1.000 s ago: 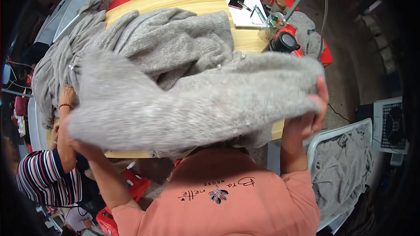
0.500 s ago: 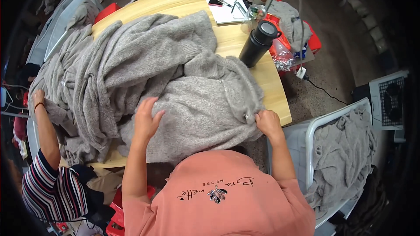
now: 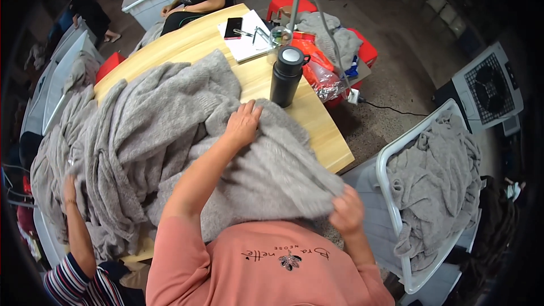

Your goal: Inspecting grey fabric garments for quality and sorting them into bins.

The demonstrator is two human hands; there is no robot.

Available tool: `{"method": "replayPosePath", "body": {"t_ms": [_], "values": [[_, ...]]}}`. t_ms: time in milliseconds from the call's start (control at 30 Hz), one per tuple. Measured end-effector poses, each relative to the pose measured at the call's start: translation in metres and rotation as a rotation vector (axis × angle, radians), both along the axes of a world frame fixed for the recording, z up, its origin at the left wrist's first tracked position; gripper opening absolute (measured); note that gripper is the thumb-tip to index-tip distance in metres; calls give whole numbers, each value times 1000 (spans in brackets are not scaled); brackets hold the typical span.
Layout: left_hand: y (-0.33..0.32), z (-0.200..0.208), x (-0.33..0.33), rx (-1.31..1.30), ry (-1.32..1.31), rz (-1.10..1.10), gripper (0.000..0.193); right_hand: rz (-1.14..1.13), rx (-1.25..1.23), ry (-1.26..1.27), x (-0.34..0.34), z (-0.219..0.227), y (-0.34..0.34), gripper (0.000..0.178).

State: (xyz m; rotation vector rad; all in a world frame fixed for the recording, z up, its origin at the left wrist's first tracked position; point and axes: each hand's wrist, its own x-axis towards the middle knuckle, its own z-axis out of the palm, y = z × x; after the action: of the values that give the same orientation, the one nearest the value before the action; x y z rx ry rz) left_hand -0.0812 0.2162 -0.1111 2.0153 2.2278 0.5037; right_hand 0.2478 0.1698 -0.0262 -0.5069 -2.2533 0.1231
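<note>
A grey knitted garment (image 3: pixel 266 175) spreads over the near part of the table, close against my body. My left hand (image 3: pixel 243 124) has its bent fingers on the garment's far side, gripping the cloth beside a ribbed part. At the garment's near right end, my right hand (image 3: pixel 347 211) is closed on the edge and slightly blurred. Taut folds run between the two hands. To the left, a heap of similar grey knitwear (image 3: pixel 136 130) covers much of the table.
On the wooden table (image 3: pixel 328 141) stand a black flask (image 3: pixel 286 76) and a clear cup; papers and a phone (image 3: pixel 233 28) lie behind. A white bin (image 3: pixel 382 164) of grey knitwear is at right. A co-worker's arm (image 3: pixel 79 226) reaches the heap at left; another person (image 3: pixel 198 0) sits beyond.
My left hand has moved forward and right onto the garment's far side. My right hand has drawn its edge nearer to me, and the view has shifted.
</note>
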Motion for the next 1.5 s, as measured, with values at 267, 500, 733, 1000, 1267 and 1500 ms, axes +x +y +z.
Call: {"method": "replayPosePath", "body": {"t_ms": [267,500,733,1000,1267,1500], "values": [[41,-25,-31,-102,-507,165,35,-677,-108,305,70,-3,-13,25],[13,248,-56,1000,-254,138,23,-479,-990,1411,54,-54,106,26],[-130,136,-18,281,-46,-6,29,-597,-883,595,-62,-184,159,16],[-234,48,16,-197,-1033,442,12,433,-1370,979,-59,-57,94,11],[-210,70,38,-155,-755,299,14,615,-1647,1488,-57,-48,86,18],[-175,109,79,-234,-787,209,27,205,-1180,586,-46,-41,66,16]]}}
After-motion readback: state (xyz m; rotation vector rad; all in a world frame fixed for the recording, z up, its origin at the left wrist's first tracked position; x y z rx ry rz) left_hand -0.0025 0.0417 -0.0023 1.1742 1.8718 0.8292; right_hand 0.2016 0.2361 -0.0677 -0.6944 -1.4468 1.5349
